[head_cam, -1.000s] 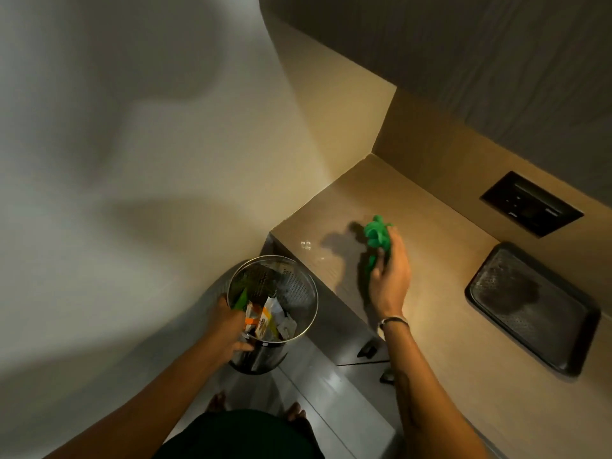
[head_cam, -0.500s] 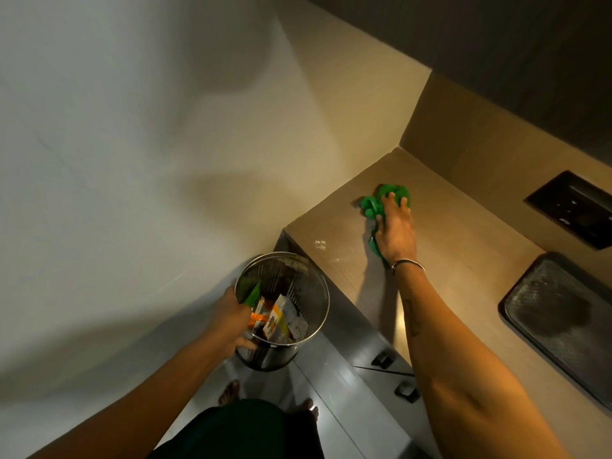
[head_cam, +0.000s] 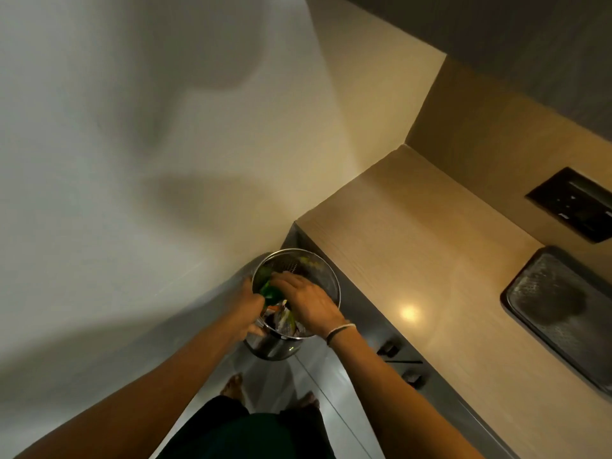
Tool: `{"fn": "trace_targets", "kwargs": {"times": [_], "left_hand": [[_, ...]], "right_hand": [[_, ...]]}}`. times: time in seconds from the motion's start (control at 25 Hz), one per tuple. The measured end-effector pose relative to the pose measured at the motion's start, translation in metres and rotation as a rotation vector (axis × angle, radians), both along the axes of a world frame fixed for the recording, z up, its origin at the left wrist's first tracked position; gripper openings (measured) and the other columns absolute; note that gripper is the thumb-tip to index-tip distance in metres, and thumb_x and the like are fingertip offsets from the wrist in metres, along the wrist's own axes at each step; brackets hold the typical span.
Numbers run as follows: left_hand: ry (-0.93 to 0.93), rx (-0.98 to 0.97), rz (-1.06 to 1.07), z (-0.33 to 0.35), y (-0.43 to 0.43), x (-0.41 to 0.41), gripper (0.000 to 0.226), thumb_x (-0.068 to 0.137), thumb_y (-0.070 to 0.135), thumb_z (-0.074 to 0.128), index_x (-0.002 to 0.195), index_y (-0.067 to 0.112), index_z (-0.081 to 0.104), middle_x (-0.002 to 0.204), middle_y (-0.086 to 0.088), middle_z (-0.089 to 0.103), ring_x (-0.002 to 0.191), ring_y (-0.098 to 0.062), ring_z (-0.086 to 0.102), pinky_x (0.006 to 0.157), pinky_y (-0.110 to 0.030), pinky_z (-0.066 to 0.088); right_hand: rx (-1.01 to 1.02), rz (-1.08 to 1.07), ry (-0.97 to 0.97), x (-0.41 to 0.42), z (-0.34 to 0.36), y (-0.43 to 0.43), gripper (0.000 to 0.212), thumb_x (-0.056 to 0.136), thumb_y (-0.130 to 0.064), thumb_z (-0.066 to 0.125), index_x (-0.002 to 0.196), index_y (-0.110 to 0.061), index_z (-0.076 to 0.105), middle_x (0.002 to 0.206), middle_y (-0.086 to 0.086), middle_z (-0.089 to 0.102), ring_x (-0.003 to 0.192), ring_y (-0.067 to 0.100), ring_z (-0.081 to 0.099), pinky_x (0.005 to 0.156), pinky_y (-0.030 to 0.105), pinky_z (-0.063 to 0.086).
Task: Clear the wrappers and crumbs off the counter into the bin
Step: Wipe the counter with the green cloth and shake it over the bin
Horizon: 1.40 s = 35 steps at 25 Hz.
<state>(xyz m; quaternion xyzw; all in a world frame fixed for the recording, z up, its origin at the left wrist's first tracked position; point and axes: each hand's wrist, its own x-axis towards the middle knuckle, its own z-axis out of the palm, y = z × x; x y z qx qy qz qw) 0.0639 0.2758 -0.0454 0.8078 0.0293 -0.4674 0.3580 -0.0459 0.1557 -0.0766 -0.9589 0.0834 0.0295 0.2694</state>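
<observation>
A round metal bin (head_cam: pixel 326 276) is held up beside the counter's left end, just below the top. My left hand (head_cam: pixel 246 301) grips its near-left rim. My right hand (head_cam: pixel 306 301) reaches over the bin's mouth, fingers curled down on a green cloth (head_cam: pixel 270 291) that sits inside the rim. Wrappers (head_cam: pixel 281 321) lie in the bin, partly hidden under my right hand. The beige counter (head_cam: pixel 414 246) shows no wrappers; a bright light spot reflects near its front edge.
A dark tray (head_cam: pixel 563 313) lies on the counter at the right. A black socket panel (head_cam: pixel 576 203) is set in the back wall. Drawer handles (head_cam: pixel 390 349) stick out below the counter edge. My bare feet (head_cam: pixel 231 385) stand on grey floor.
My right hand has left the counter's back corner and swung the green cloth down over the bin. The bin now sits closer to the counter's end.
</observation>
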Motion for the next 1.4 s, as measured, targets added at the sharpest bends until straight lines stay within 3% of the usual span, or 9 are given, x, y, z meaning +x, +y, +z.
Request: {"fn": "trace_targets", "kwargs": {"times": [0.12, 0.32, 0.44, 0.52, 0.76, 0.92, 1.04, 1.2, 1.4], "left_hand": [[0.018, -0.028, 0.013, -0.008, 0.003, -0.005, 0.047, 0.109, 0.024, 0.05, 0.154, 0.021, 0.037, 0.142, -0.021, 0.059, 0.099, -0.04, 0.069, 0.056, -0.05, 0.066], [0.082, -0.086, 0.103, -0.01, 0.01, 0.004, 0.053, 0.102, 0.024, 0.063, 0.151, 0.028, 0.041, 0.141, -0.017, 0.061, 0.105, -0.042, 0.07, 0.046, -0.048, 0.064], [0.096, -0.123, 0.094, -0.011, 0.012, 0.006, 0.056, 0.1, 0.034, 0.068, 0.15, 0.033, 0.044, 0.136, -0.015, 0.065, 0.105, -0.04, 0.072, 0.051, -0.05, 0.065], [0.087, -0.123, 0.084, -0.012, 0.012, 0.012, 0.055, 0.099, 0.035, 0.069, 0.149, 0.032, 0.046, 0.134, -0.014, 0.066, 0.106, -0.04, 0.072, 0.054, -0.051, 0.065], [0.084, -0.094, 0.075, -0.013, 0.01, 0.023, 0.049, 0.102, 0.013, 0.061, 0.148, 0.023, 0.05, 0.134, -0.019, 0.066, 0.107, -0.042, 0.072, 0.055, -0.054, 0.066], [0.063, -0.101, 0.069, -0.009, 0.008, 0.023, 0.049, 0.1, 0.013, 0.061, 0.146, 0.023, 0.05, 0.134, -0.017, 0.066, 0.101, -0.037, 0.073, 0.051, -0.052, 0.065], [0.076, -0.084, 0.048, -0.008, 0.009, 0.021, 0.049, 0.101, 0.021, 0.062, 0.148, 0.024, 0.048, 0.14, -0.015, 0.063, 0.112, -0.042, 0.07, 0.053, -0.049, 0.065], [0.103, -0.065, 0.007, -0.017, 0.018, 0.013, 0.059, 0.097, 0.014, 0.066, 0.15, 0.026, 0.043, 0.14, -0.016, 0.061, 0.111, -0.042, 0.068, 0.051, -0.045, 0.065], [0.067, -0.02, -0.094, -0.026, 0.017, -0.024, 0.062, 0.101, 0.016, 0.063, 0.154, 0.029, 0.035, 0.143, -0.014, 0.058, 0.104, -0.04, 0.069, 0.052, -0.051, 0.066]], "right_hand": [[0.005, -0.165, -0.18, -0.01, 0.013, 0.002, 0.068, 0.095, -0.012, 0.071, 0.157, -0.021, 0.045, 0.167, 0.002, 0.043, 0.157, 0.024, 0.037, 0.128, 0.047, 0.036], [-0.086, -0.587, -0.361, -0.03, 0.05, -0.075, 0.06, 0.096, -0.024, 0.039, 0.155, -0.014, 0.049, 0.164, 0.013, 0.045, 0.151, 0.037, 0.045, 0.121, 0.048, 0.037], [-0.086, -0.963, -0.237, -0.053, 0.039, -0.14, 0.052, 0.105, -0.014, 0.046, 0.157, -0.011, 0.043, 0.165, 0.017, 0.042, 0.15, 0.041, 0.043, 0.125, 0.055, 0.036], [-0.066, -1.084, -0.07, -0.052, 0.028, -0.161, 0.056, 0.111, -0.028, 0.042, 0.162, -0.008, 0.03, 0.17, 0.019, 0.031, 0.158, 0.041, 0.029, 0.13, 0.056, 0.027], [-0.167, -0.635, -0.016, 0.011, 0.016, -0.105, 0.065, 0.112, -0.041, 0.037, 0.167, -0.011, 0.017, 0.176, 0.012, 0.011, 0.164, 0.034, 0.004, 0.133, 0.048, 0.008], [-0.226, -0.333, -0.037, 0.034, 0.017, -0.043, 0.065, 0.104, -0.006, 0.055, 0.164, -0.013, 0.03, 0.174, 0.01, 0.022, 0.164, 0.031, 0.012, 0.135, 0.047, 0.015], [-0.064, -0.128, -0.011, 0.039, 0.031, -0.009, 0.066, 0.096, 0.01, 0.05, 0.158, -0.013, 0.045, 0.168, 0.009, 0.04, 0.161, 0.028, 0.029, 0.131, 0.049, 0.029], [0.065, -0.465, -0.22, -0.009, 0.056, -0.018, 0.061, 0.093, -0.011, 0.038, 0.153, -0.013, 0.05, 0.157, 0.016, 0.053, 0.143, 0.035, 0.052, 0.122, 0.049, 0.043], [-0.109, -0.915, -0.128, -0.126, 0.057, -0.098, 0.064, 0.094, -0.002, 0.047, 0.157, -0.012, 0.045, 0.166, 0.015, 0.042, 0.157, 0.034, 0.034, 0.129, 0.057, 0.029]]}}
